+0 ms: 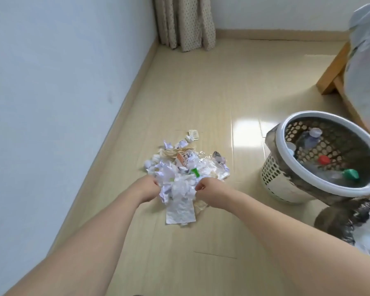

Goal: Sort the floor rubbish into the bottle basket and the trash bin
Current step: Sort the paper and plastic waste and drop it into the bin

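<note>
Several capped bottles [329,167] already lie in the bottle basket [286,133] at right; the trash bin [346,221], lower right, seemingly holds paper. Most rubbish [186,165] remains mid-floor, where the left hand [146,188] and right hand [209,190] clutch crumpled paper [183,189].

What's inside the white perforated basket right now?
Inside the white basket lie clear plastic bottles: one with a red cap, one with a green cap, another with a pale cap. The basket's bottom beneath them is covered, so anything underneath can't be seen.
</note>
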Available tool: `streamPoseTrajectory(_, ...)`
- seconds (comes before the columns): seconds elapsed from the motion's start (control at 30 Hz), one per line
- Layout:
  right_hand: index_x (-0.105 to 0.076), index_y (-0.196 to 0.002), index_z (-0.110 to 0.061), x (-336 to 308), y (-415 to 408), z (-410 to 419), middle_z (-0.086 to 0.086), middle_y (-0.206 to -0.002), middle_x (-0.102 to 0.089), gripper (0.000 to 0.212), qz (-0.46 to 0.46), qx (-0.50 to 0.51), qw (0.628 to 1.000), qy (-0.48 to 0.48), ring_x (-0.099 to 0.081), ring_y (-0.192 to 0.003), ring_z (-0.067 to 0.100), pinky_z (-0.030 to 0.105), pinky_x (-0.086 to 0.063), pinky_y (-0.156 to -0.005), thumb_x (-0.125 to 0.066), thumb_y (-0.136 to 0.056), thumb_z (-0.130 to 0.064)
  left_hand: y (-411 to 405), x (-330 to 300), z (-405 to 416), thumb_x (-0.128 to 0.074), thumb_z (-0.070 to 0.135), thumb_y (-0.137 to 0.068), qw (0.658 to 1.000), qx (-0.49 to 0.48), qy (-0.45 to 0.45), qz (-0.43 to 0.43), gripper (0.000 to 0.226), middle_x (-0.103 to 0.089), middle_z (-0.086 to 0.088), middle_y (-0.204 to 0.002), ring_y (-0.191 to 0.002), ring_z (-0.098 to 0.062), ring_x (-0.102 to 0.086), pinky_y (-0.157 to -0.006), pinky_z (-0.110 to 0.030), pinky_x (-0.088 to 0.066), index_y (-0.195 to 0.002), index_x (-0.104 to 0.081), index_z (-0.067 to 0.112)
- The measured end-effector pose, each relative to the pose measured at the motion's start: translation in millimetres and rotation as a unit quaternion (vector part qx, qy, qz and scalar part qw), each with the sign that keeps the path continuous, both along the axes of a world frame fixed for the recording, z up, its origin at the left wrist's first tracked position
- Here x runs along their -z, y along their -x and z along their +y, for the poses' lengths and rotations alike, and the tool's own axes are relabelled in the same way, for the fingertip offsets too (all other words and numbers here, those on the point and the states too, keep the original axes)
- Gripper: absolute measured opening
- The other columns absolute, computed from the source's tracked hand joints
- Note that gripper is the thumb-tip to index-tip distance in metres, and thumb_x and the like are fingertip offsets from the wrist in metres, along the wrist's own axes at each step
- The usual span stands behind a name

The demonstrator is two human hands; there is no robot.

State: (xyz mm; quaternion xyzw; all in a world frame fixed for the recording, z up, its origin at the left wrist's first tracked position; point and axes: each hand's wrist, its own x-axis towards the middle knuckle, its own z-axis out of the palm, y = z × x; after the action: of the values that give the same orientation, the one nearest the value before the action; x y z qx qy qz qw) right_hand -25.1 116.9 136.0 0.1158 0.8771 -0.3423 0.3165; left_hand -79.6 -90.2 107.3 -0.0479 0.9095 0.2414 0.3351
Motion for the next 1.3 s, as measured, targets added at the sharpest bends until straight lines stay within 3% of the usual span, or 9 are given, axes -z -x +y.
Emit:
streamPoseTrajectory(0.1, -0.058, -0.124, -0.005, 35.7, 24.5, -27.1, 0.012, -0.120, -0.063, 0.036, -0.009, -0.090, 0.993, -0.074, -0.061, -0.107, 0.028, 0.033, -0.050, -0.084, -0.047, -0.092, -0.016, 8.2, 45.7, -37.2, -0.043, 0.009, -0.085, 0.999, -0.032, 0.003, -0.017, 0.014, -0.058, -0.009, -0.083, -0.071, -0.023, -0.049, -0.066, -0.029, -0.041, -0.080, -0.056, 0.012)
streamPoseTrajectory(0.2, -0.053, -0.125, -0.008, 78.0, 45.8, -41.8, 0.009, -0.116, -0.063, 0.034, -0.004, -0.088, 0.990, -0.109, -0.061, -0.102, 0.026, 0.030, -0.045, -0.073, -0.047, -0.093, -0.015, 13.8, 93.1, -44.5, -0.049, 0.016, -0.083, 0.994, -0.091, -0.030, -0.046, 0.007, -0.054, -0.006, -0.079, -0.066, -0.021, -0.046, -0.060, -0.027, -0.035, -0.078, -0.053, 0.014)
streamPoseTrajectory(0.27, -0.051, -0.125, -0.008, 105.9, 57.6, -47.9, 0.009, -0.116, -0.062, 0.034, 0.012, -0.076, 0.990, -0.119, -0.060, -0.101, 0.026, 0.031, -0.043, -0.071, -0.048, -0.092, -0.016, 19.7, 119.6, -36.4, -0.055, 0.026, -0.088, 0.988, -0.129, -0.051, -0.062, 0.020, -0.052, -0.004, -0.072, -0.058, -0.021, -0.044, -0.052, -0.025, -0.030, -0.072, -0.048, 0.014)
streamPoseTrajectory(0.4, -0.042, -0.128, -0.011, 154.7, 70.4, -56.2, 0.009, -0.119, -0.055, 0.037, 0.056, -0.197, 0.961, -0.187, -0.059, -0.101, 0.032, 0.034, -0.042, -0.067, -0.048, -0.092, -0.017, 27.5, 160.6, -21.9, -0.060, 0.038, -0.089, 0.983, -0.167, -0.060, -0.036, 0.033, -0.051, 0.002, -0.065, -0.058, -0.019, -0.047, -0.054, -0.027, -0.034, -0.066, -0.045, 0.018)
streamPoseTrajectory(0.57, -0.037, -0.091, -0.014, 175.3, 67.9, -59.2, 0.005, -0.088, -0.049, 0.018, 0.122, -0.289, 0.910, -0.272, -0.058, -0.079, 0.030, 0.031, -0.026, -0.050, -0.046, -0.087, 0.000, 21.5, 184.8, -29.6, -0.052, 0.024, -0.092, 0.977, -0.203, -0.058, 0.014, 0.023, -0.056, 0.001, -0.071, -0.067, -0.023, -0.049, -0.053, -0.028, -0.033, -0.071, -0.050, 0.015)
streamPoseTrajectory(0.7, -0.040, -0.087, -0.015, 172.3, 69.8, -60.2, 0.003, -0.086, -0.046, 0.017, 0.151, -0.298, 0.908, -0.252, -0.048, -0.073, 0.025, 0.033, -0.031, -0.054, -0.046, -0.085, 0.001, 13.2, 188.5, -41.6, -0.051, 0.013, -0.092, 0.971, -0.221, -0.090, 0.020, 0.014, -0.058, 0.000, -0.075, -0.069, -0.020, -0.049, -0.056, -0.027, -0.035, -0.081, -0.059, 0.009)
streamPoseTrajectory(0.87, -0.051, -0.103, -0.011, 166.3, 74.3, -55.7, 0.005, -0.108, -0.050, 0.012, 0.149, -0.255, 0.928, -0.228, -0.050, -0.101, 0.026, 0.032, -0.037, -0.067, -0.045, -0.094, -0.015, 4.0, 189.0, -56.8, -0.046, 0.005, -0.089, 0.945, -0.290, -0.150, 0.004, 0.020, -0.067, -0.002, -0.080, -0.072, -0.023, -0.059, -0.072, -0.037, -0.052, -0.084, -0.064, 0.010)
streamPoseTrajectory(1.13, -0.048, -0.089, -0.012, 144.6, 61.6, -50.7, 0.003, -0.079, -0.058, 0.015, 0.176, -0.115, 0.965, -0.159, -0.055, -0.071, 0.026, 0.034, -0.036, -0.055, -0.038, -0.099, -0.019, 0.6, 181.5, -66.7, -0.060, 0.038, -0.094, 0.934, -0.330, -0.137, 0.011, 0.036, -0.057, -0.003, -0.064, -0.058, -0.021, -0.050, -0.057, -0.028, -0.037, -0.072, -0.050, 0.010)
streamPoseTrajectory(1.3, -0.055, -0.095, -0.017, 129.4, 54.5, -48.4, -0.001, -0.078, -0.061, 0.009, 0.140, 0.006, 0.990, -0.028, -0.057, -0.068, 0.019, 0.033, -0.046, -0.060, -0.046, -0.095, -0.014, 1.7, 174.7, -69.3, -0.057, 0.034, -0.095, 0.946, -0.322, -0.040, 0.011, 0.034, -0.058, -0.001, -0.068, -0.068, -0.025, -0.055, -0.059, -0.028, -0.035, -0.068, -0.047, 0.015)
